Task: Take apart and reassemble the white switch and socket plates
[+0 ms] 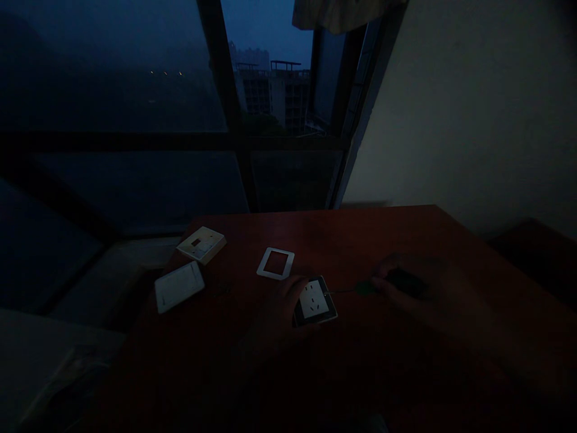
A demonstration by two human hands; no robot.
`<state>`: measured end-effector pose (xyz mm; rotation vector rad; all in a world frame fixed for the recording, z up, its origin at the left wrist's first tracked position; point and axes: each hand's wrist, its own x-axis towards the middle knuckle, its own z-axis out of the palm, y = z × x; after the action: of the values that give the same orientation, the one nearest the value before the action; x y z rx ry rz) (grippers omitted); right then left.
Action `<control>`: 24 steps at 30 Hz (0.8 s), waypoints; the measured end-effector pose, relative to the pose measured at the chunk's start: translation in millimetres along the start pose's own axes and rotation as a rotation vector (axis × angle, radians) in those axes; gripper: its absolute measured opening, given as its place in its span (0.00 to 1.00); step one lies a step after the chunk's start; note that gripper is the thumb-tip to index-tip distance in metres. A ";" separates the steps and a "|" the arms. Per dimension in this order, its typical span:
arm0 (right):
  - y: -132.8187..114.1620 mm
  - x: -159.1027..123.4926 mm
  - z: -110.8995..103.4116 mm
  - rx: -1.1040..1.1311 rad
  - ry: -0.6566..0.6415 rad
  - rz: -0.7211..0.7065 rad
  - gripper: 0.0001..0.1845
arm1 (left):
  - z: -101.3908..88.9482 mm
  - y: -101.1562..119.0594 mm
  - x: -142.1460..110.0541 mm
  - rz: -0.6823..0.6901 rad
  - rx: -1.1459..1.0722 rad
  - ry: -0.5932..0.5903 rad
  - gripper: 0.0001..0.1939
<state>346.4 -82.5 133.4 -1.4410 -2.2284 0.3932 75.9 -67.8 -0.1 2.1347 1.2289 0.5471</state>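
A wall socket (314,299) with a white face and dark surround lies on the reddish table. My left hand (285,310) grips it from the left, fingers and thumb closed about its side. In my right hand (417,288) is a screwdriver (366,288) with a green part near the shaft; the fingers are wrapped round its dark handle. Its thin shaft points left, and the tip is at the socket's right edge. Just behind the socket lies a white square frame (289,265) with an open middle, close to my left fingers. Dim light hides much of both hands.
At the table's (342,234) left side are a pale square box (210,245) with a small cutout and a white rectangular plate (180,287). Small dark bits (222,291) lie beside the plate. A window (243,139) stands behind, a pale wall (464,114) to the right.
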 end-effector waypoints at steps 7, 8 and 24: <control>-5.0 1.4 0.8 -0.010 -0.044 -0.007 0.05 | -1.3 1.6 0.2 0.007 -0.008 -0.003 0.43; -5.8 1.4 0.1 -0.013 -0.051 -0.009 0.05 | -1.3 2.0 0.1 0.007 -0.013 -0.004 0.43; -8.7 1.0 -4.5 -0.038 -0.056 -0.018 0.05 | -0.5 1.1 0.3 0.019 -0.008 0.004 0.43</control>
<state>341.6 -85.2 141.5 -1.4457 -2.3032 0.3918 76.4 -67.7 1.0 2.1419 1.2079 0.5633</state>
